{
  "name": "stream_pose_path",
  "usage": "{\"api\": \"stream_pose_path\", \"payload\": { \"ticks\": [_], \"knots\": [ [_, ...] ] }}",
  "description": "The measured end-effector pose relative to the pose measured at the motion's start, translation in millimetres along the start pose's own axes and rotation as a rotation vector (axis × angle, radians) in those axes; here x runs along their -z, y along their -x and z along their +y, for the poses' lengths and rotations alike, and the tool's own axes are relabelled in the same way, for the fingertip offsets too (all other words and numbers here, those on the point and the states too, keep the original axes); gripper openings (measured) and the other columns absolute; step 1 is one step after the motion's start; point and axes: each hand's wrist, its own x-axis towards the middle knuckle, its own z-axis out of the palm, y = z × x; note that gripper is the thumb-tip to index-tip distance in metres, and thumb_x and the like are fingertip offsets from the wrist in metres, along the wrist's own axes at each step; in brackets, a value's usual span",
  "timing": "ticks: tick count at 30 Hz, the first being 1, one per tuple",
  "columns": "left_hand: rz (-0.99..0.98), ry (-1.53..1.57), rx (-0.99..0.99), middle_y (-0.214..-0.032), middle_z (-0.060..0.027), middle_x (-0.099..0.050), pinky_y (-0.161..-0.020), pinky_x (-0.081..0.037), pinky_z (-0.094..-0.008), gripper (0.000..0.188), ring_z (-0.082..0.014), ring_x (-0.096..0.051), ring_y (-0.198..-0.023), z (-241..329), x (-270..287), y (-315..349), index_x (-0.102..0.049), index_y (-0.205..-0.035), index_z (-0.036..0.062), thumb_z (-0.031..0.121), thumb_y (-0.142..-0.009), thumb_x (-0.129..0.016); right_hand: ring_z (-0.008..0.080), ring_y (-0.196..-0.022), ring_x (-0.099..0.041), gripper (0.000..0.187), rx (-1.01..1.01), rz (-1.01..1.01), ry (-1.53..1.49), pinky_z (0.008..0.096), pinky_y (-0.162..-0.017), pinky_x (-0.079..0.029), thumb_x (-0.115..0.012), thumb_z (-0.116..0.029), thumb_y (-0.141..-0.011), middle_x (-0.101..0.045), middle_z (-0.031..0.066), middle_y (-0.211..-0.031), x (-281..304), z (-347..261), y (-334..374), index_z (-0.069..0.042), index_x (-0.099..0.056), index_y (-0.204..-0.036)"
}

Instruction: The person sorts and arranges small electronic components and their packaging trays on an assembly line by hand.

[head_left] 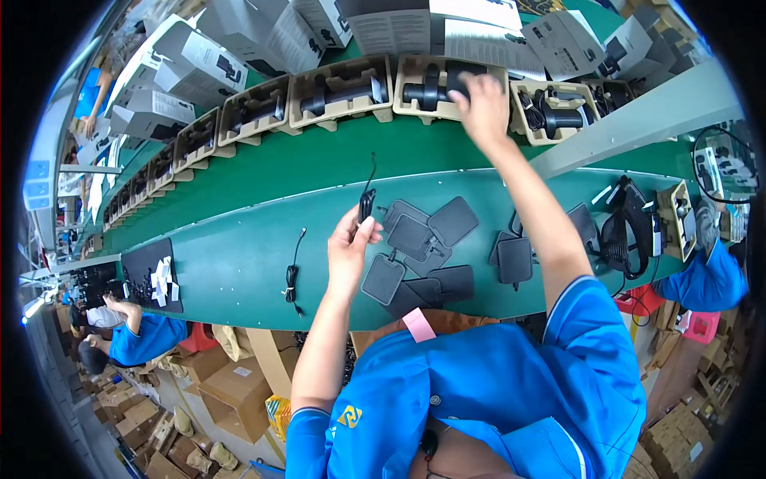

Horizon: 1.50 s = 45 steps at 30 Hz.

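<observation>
My left hand [353, 239] is closed around a bundled black cable [366, 206] above the green workbench, a thin end of it sticking up. My right hand [483, 112] reaches over to a moulded tray [452, 114] on the far line, its fingers bent at a flat black plate [465, 73] there. Part of the plate is hidden by the fingers. A black cylindrical device part [431, 89] lies in the same tray. Between my arms several black square plates [411, 235] are piled on the bench, and another plate [515, 260] lies near my right forearm.
A second tied cable [292, 279] lies left of my left hand. More moulded trays [335, 94] line the green belt [279, 156], with printed boxes [391, 32] behind. A grey beam [630, 120] slants across at right. Co-workers in blue [148, 339] sit on both sides.
</observation>
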Motion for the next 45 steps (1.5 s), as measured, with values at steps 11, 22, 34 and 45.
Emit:
{"api": "stream_pose_path", "payload": {
  "ticks": [11,22,34,45],
  "knots": [
    [-0.22,0.348,-0.114,-0.086,-0.0095,-0.059,-0.069,-0.045,-0.0246,0.031,-0.0135,-0.055,-0.074,50,-6,14,-0.048,-0.118,-0.0007,0.018,-0.094,-0.044,0.0175,-0.082,-0.054,0.019,0.25,-0.331,-0.612,0.0304,-0.071,-0.043,-0.055,-0.018,-0.085,-0.063,0.0053,-0.083,96,-91,99,-0.006,-0.062,-0.097],
    [-0.291,-0.034,-0.049,-0.094,-0.0152,-0.058,-0.072,-0.047,-0.0321,0.029,-0.0232,-0.059,-0.083,26,8,15,-0.045,-0.113,-0.0035,0.018,-0.092,-0.045,0.0188,-0.071,-0.06,0.023,-0.295,-0.646,-1.302,0.0329,-0.061,-0.047,-0.049,-0.016,-0.09,-0.062,0.0086,-0.084,100,-115,102,-0.002,-0.056,-0.107],
    [-0.135,-0.561,-0.48,-0.104,-0.0154,-0.054,-0.078,-0.046,-0.0312,0.053,-0.0278,-0.057,-0.088,-7,36,0,-0.031,-0.125,0.0007,0.008,-0.08,-0.059,0.0313,-0.08,-0.061,0.038,0.167,-1.298,-0.67,0.0375,-0.07,-0.048,-0.05,-0.022,-0.088,-0.062,0.0139,-0.093,99,-149,67,-0.002,-0.046,-0.12],
    [0.213,0.236,-0.045,-0.112,-0.0235,-0.048,-0.08,-0.051,-0.034,0.049,-0.0262,-0.057,-0.094,-39,110,-135,-0.028,-0.122,-0.0081,0.019,-0.089,-0.052,0.0086,-0.055,-0.043,0.023,-0.397,-0.886,-0.8,0.0244,-0.049,-0.037,-0.047,-0.018,-0.091,-0.051,0.0042,-0.067,4,-146,-3,0.003,-0.053,-0.1]
  ]
}}
